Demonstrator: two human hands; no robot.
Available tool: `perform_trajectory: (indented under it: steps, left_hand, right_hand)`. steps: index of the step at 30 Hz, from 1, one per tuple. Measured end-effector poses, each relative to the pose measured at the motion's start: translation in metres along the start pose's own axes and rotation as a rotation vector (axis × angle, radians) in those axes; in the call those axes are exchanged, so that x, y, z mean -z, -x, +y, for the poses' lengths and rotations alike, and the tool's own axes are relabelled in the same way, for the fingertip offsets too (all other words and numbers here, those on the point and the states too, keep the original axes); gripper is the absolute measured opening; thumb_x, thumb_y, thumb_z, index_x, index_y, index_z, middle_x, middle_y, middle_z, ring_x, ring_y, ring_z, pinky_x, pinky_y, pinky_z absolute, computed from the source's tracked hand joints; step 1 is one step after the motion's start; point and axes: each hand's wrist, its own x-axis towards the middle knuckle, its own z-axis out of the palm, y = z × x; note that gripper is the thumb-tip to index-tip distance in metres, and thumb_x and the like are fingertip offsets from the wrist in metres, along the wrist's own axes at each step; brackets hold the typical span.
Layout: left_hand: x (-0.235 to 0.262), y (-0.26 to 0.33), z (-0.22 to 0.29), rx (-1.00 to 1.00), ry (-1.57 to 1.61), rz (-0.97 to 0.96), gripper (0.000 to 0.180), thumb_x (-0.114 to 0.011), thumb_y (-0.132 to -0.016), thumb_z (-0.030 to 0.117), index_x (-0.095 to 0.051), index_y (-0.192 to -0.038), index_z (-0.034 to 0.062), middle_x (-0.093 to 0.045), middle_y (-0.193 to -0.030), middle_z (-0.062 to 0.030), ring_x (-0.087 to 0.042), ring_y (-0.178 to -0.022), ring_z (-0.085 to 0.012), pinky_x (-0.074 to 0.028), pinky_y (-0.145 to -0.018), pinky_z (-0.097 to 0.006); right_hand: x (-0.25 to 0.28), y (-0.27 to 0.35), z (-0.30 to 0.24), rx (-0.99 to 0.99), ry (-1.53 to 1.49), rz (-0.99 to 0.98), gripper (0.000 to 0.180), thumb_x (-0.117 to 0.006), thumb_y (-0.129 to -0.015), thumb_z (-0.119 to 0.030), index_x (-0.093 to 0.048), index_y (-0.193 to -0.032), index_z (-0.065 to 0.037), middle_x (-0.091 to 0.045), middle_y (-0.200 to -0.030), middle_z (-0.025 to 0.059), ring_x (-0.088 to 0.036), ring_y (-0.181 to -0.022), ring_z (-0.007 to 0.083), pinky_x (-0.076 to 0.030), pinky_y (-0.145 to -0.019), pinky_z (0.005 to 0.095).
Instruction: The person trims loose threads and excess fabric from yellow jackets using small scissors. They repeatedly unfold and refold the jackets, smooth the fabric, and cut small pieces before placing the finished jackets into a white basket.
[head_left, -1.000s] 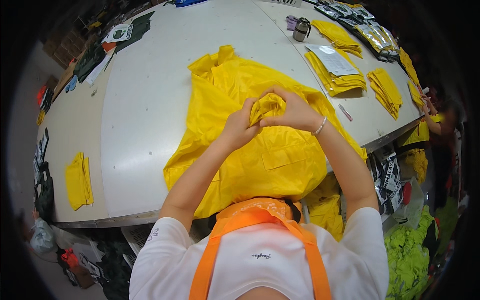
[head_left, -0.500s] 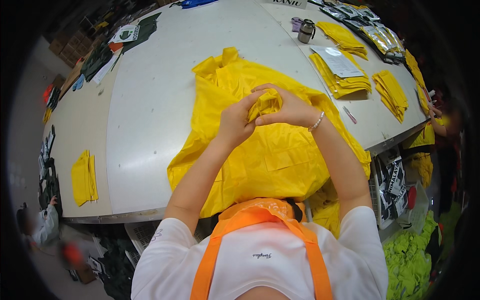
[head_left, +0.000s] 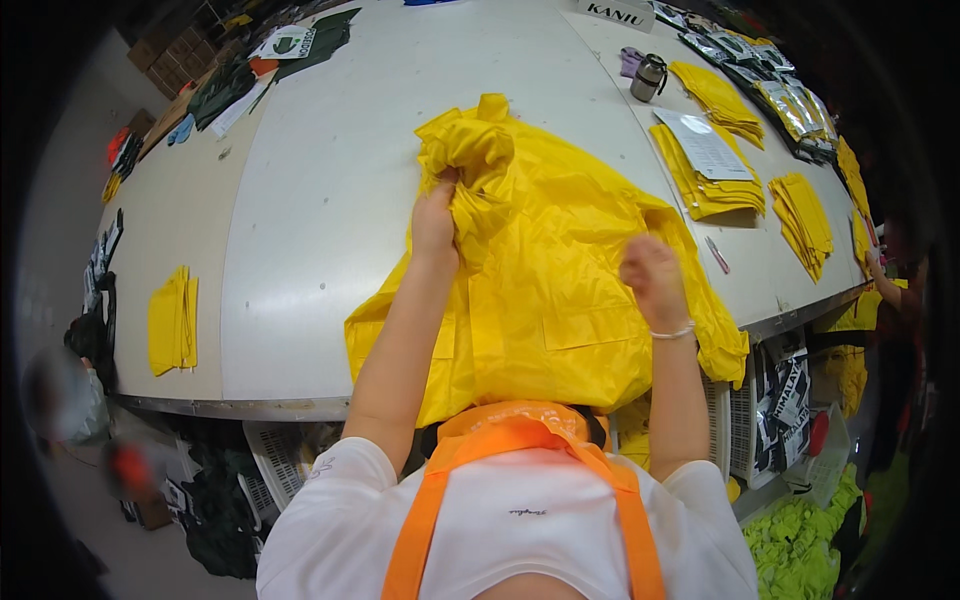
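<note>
A yellow rain jacket (head_left: 560, 270) lies spread on the white table, its lower edge against my orange apron (head_left: 515, 425). My left hand (head_left: 434, 222) grips the bunched fabric near the jacket's top left, its fingertips hidden in the folds. Over the jacket's right side hangs my right hand (head_left: 655, 280), fingers curled in and slightly blurred. It appears to hold nothing and sits apart from the bunched part.
Folded yellow garments (head_left: 800, 220) lie at the right, one stack under a printed sheet (head_left: 705, 145). A steel flask (head_left: 649, 78) and a small cutter (head_left: 718, 255) stand and lie nearby. One yellow folded piece (head_left: 173, 320) rests far left. White crates (head_left: 275, 460) sit below.
My hands were together on the bunched yellow fabric. The right hand has let go and moved right and down; the left has moved left, still gripping fabric. The view has shifted slightly.
</note>
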Motion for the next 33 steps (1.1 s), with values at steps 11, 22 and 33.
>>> perform_trajectory:
  steps: [11, 22, 33]
  left_hand:
    - [-0.035, 0.059, -0.036, 0.285, 0.193, -0.292, 0.034, -0.038, -0.095, 0.031, -0.046, -0.12, 0.0104, -0.057, -0.104, -0.0024, -0.056, -0.086, -0.0145, -0.047, -0.073, -0.028]
    - [-0.039, 0.043, -0.039, 0.262, 0.285, -0.345, 0.037, -0.037, -0.095, 0.037, -0.048, -0.115, 0.008, -0.058, -0.097, -0.0053, -0.058, -0.085, -0.0164, -0.048, -0.075, -0.029]
    - [-0.038, 0.043, -0.028, -0.639, -1.678, -0.72, 0.027, -0.066, -0.07, 0.014, -0.049, -0.088, 0.0051, -0.059, -0.082, -0.0146, -0.056, -0.074, -0.0348, -0.045, -0.06, -0.039]
  right_hand:
    - [-0.046, -0.037, 0.014, 0.255, -0.674, 0.069, 0.057, -0.044, -0.086, 0.005, -0.028, -0.138, -0.011, -0.029, -0.142, 0.0091, -0.047, -0.116, 0.0241, -0.048, -0.086, 0.0252]
    - [-0.056, -0.027, 0.013, 0.106, -0.035, -0.186, 0.072, -0.074, -0.072, -0.009, -0.034, -0.13, 0.0, -0.035, -0.136, 0.0118, -0.042, -0.12, 0.0241, -0.043, -0.092, 0.033]
    - [-0.049, -0.012, -0.049, 0.344, 0.928, -0.178, 0.063, -0.082, -0.057, -0.032, -0.052, -0.104, -0.002, -0.058, -0.104, 0.0128, -0.056, -0.096, 0.0227, -0.045, -0.082, 0.0316]
